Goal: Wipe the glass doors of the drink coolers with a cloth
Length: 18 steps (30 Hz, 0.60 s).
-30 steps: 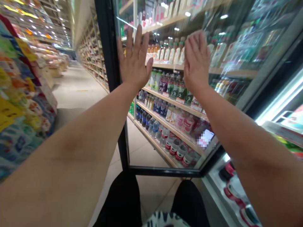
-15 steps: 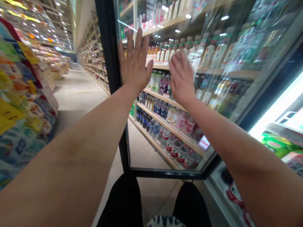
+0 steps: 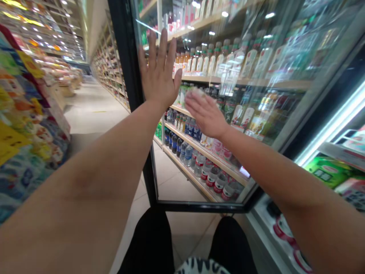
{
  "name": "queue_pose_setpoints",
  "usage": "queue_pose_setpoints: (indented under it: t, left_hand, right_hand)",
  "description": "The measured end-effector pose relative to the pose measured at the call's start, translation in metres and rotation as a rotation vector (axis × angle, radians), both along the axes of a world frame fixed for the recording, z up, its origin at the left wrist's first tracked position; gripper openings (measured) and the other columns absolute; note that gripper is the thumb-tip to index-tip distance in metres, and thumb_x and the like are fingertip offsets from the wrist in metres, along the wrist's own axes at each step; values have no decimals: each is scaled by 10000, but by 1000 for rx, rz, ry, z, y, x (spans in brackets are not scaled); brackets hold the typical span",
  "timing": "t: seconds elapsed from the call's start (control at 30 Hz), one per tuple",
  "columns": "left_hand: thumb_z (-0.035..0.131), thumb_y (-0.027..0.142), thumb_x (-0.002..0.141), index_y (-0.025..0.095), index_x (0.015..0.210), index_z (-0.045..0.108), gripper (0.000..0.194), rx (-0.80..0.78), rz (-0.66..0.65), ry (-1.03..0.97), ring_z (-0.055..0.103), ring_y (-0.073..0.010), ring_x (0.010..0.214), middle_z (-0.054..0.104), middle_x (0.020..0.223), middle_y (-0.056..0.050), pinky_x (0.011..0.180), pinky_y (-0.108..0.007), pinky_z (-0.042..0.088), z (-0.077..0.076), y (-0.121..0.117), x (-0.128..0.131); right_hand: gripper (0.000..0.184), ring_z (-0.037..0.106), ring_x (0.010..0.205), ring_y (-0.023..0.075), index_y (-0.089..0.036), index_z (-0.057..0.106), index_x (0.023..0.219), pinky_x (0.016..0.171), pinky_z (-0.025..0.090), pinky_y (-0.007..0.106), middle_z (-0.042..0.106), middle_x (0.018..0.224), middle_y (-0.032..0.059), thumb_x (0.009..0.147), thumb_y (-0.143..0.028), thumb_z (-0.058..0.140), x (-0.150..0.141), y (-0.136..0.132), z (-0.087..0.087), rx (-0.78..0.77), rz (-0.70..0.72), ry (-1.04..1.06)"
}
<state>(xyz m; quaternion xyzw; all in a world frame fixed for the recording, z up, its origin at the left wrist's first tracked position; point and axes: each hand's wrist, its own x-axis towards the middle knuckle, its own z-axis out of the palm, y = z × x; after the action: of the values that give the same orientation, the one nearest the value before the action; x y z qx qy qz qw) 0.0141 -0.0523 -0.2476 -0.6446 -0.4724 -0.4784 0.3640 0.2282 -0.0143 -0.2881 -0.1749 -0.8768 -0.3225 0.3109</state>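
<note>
A bare left hand (image 3: 158, 72) is being pressed flat against a tall glass cooler door (image 3: 273, 49), with its fingers spread apart, just beside the black metal door frame (image 3: 124, 76). A motion-blurred right hand (image 3: 203, 114) is being held at the glass with its fingers close together; contact cannot be told. Rows of plastic drink bottles (image 3: 188, 154) are being displayed behind the door.

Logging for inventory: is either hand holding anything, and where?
Nothing is held: the left hand lies open on the glass door; the right hand is open too.
</note>
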Motion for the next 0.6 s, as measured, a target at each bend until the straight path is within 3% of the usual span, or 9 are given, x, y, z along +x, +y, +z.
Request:
queue_pose_setpoints:
  t: [0.1, 0.2, 0.27, 0.4, 0.47, 0.6]
  left_hand:
    - [329, 478, 1033, 252, 1640, 160, 669, 5, 36, 15, -68, -205, 1557, -21, 1671, 167, 1269, -458, -146, 0, -2, 1]
    - [334, 446, 1036, 209, 1642, 169, 672, 10, 74, 42, -39, -244, 1560, 23, 1691, 99, 1272, -489, -101, 1, -4, 1]
    - [337, 435, 1033, 207, 1642, 167, 672, 8, 56, 35, -50, -242, 1559, 18, 1691, 104, 1271, -474, -124, 1, -5, 2]
    - [342, 435, 1047, 234, 1644, 148, 659, -24, 30, 24, -73, -221, 1557, -7, 1684, 133, 1270, -449, -150, 1, -8, 3]
    - [349, 432, 1053, 243, 1644, 147, 652, -22, 51, 29, -60, -220, 1558, 3, 1685, 131, 1275, -460, -126, 2, -9, 4]
    - [352, 422, 1057, 215, 1643, 175, 646, -10, 65, 24, -39, -240, 1560, 39, 1690, 106, 1276, -476, -112, 2, -9, 4]
  right_hand:
    - [650, 213, 1552, 175, -377, 296, 1592, 1317, 164, 493, 366, 1614, -103, 968, -204, 349, 3, -2, 10, 5, 5, -68]
    - [606, 107, 1574, 196, -299, 395, 1561, 1315, 151, 482, 332, 1635, -57, 968, -196, 329, 11, 4, 36, 93, -94, 294]
    - [594, 90, 1576, 198, -275, 393, 1565, 1308, 158, 485, 328, 1639, -31, 982, -212, 303, 12, 5, 37, 122, -120, 423]
    - [598, 220, 1551, 188, -314, 371, 1571, 1303, 185, 508, 385, 1609, -57, 977, -254, 333, 12, 3, 17, 44, 5, 7]
    - [579, 242, 1546, 180, -315, 407, 1551, 1309, 168, 484, 390, 1603, -78, 976, -290, 347, 16, 6, 23, 27, 35, -70]
    - [578, 144, 1570, 220, -213, 421, 1548, 1309, 83, 501, 319, 1638, -34, 997, -332, 293, 27, 18, 55, 95, -26, 439]
